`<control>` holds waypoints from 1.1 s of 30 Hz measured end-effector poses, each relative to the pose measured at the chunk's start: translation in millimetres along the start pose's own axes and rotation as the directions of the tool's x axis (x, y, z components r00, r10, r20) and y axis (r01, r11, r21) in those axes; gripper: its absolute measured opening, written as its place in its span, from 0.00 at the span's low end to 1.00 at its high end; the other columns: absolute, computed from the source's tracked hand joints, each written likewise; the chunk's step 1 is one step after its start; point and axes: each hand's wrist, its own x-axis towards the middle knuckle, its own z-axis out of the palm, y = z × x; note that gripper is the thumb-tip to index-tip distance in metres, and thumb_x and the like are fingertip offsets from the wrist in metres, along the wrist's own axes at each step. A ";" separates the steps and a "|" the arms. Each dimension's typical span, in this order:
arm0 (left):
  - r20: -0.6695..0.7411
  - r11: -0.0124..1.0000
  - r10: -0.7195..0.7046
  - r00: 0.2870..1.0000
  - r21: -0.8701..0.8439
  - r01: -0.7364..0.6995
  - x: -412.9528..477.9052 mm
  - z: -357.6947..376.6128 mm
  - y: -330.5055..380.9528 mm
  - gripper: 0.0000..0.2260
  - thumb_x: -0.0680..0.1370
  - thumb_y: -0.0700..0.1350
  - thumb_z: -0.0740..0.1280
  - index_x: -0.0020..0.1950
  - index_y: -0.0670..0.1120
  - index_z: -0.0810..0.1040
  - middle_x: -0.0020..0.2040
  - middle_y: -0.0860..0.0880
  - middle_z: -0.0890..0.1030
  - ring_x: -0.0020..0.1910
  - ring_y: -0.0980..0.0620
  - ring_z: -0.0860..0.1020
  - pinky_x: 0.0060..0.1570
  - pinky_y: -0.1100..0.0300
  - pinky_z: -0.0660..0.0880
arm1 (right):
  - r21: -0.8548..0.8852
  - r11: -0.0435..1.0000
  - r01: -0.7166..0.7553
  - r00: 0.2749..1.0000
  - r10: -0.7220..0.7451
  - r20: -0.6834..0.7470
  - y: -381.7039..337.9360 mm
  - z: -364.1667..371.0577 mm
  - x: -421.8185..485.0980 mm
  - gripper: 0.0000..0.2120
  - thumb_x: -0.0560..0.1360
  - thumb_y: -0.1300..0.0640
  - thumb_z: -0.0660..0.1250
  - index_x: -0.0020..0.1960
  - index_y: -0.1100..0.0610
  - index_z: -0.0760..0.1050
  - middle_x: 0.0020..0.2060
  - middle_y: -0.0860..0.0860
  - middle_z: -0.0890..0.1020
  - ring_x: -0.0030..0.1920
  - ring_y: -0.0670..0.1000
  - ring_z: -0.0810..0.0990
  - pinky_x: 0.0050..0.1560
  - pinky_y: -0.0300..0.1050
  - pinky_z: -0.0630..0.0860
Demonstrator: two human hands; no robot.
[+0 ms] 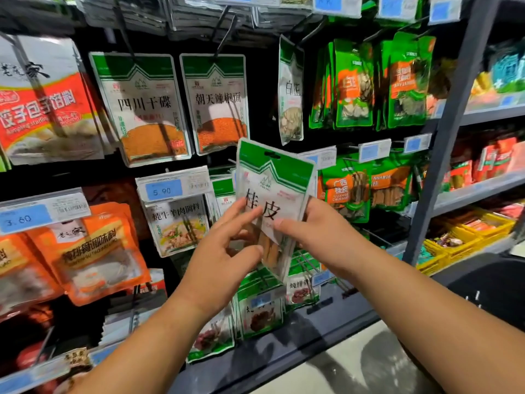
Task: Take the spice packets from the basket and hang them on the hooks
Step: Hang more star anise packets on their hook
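A green-and-white spice packet [272, 189] with cinnamon sticks showing in its window is held upright in front of the hook wall, hang hole at the top. My right hand [315, 231] grips its right edge, thumb on the front and fingers behind. My left hand [227, 245] touches the packet's lower left with spread fingers; the thumb lies near the window. Behind the packet's top, the hook is hidden. The basket is a dark shape [488, 291] at the lower right.
Rows of hanging packets fill the wall: two green-white chili packets [147, 109] above, orange packets [93, 251] at left, green bags [355, 83] at upper right. Price tags [170, 187] stick out on hook ends. A grey shelf upright [443, 137] stands at right, with yellow bins [466, 240] beyond.
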 end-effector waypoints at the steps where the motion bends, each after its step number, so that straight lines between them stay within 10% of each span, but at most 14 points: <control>1: -0.070 0.999 -0.007 0.997 0.044 0.010 1.8 0.8 0.1 0.23 0.75 0.49 0.72 0.68 0.65 0.77 0.76 0.68 0.65 0.74 0.67 0.66 0.68 0.57 0.71 | 0.021 1.000 -0.017 0.999 0.018 -0.029 4.9 -6.3 3.3 0.13 0.78 0.56 0.70 0.62 0.48 0.80 0.57 0.45 0.86 0.57 0.48 0.85 0.62 0.57 0.80; 5: -0.312 0.992 -0.075 0.947 0.076 0.104 6.6 3.2 -1.1 0.24 0.76 0.49 0.75 0.70 0.62 0.72 0.68 0.62 0.72 0.59 0.63 0.75 0.55 0.59 0.76 | 0.152 0.986 -0.072 0.995 0.083 -0.064 18.8 -28.0 7.8 0.14 0.81 0.66 0.67 0.64 0.55 0.78 0.53 0.49 0.87 0.51 0.46 0.86 0.49 0.42 0.82; 14: -0.182 0.968 -0.247 0.952 -0.088 0.235 21.1 29.4 -14.2 0.10 0.78 0.40 0.73 0.57 0.53 0.83 0.41 0.48 0.86 0.39 0.51 0.84 0.46 0.56 0.83 | 0.220 0.938 -0.268 0.958 0.283 -0.038 69.1 -65.7 9.7 0.15 0.81 0.68 0.65 0.65 0.59 0.79 0.57 0.55 0.86 0.57 0.55 0.86 0.55 0.49 0.83; 20: -0.215 0.927 0.117 0.970 0.373 -0.029 60.6 26.2 7.3 0.06 0.80 0.47 0.71 0.55 0.56 0.84 0.46 0.60 0.84 0.45 0.63 0.81 0.43 0.68 0.76 | 0.200 0.912 -0.357 0.895 0.396 -0.206 97.8 -95.6 13.0 0.15 0.80 0.70 0.64 0.61 0.58 0.81 0.55 0.57 0.87 0.56 0.59 0.86 0.62 0.62 0.79; 24: 0.092 0.539 0.494 0.865 0.747 -0.388 107.5 20.0 25.2 0.08 0.78 0.47 0.70 0.56 0.49 0.85 0.48 0.52 0.85 0.51 0.45 0.79 0.51 0.47 0.78 | 0.230 0.918 -0.323 0.892 0.376 -0.249 99.3 -102.4 23.2 0.16 0.79 0.70 0.65 0.61 0.55 0.81 0.54 0.56 0.87 0.54 0.59 0.86 0.59 0.62 0.81; 30: 0.096 0.546 0.258 0.961 0.806 -0.227 164.2 26.1 43.0 0.17 0.81 0.58 0.66 0.66 0.52 0.80 0.60 0.53 0.84 0.61 0.47 0.80 0.60 0.47 0.78 | 0.251 0.940 -0.230 0.922 0.293 -0.255 98.0 -99.0 43.7 0.16 0.78 0.70 0.65 0.60 0.55 0.80 0.52 0.53 0.88 0.52 0.55 0.87 0.52 0.52 0.83; 33: 0.123 0.518 0.066 0.990 0.844 -0.140 184.4 32.1 44.5 0.16 0.80 0.63 0.65 0.56 0.53 0.84 0.48 0.53 0.85 0.47 0.49 0.82 0.41 0.54 0.77 | 0.282 0.940 -0.192 0.922 0.271 -0.276 97.6 -96.3 51.5 0.15 0.79 0.70 0.65 0.59 0.55 0.80 0.49 0.50 0.88 0.45 0.47 0.88 0.42 0.43 0.83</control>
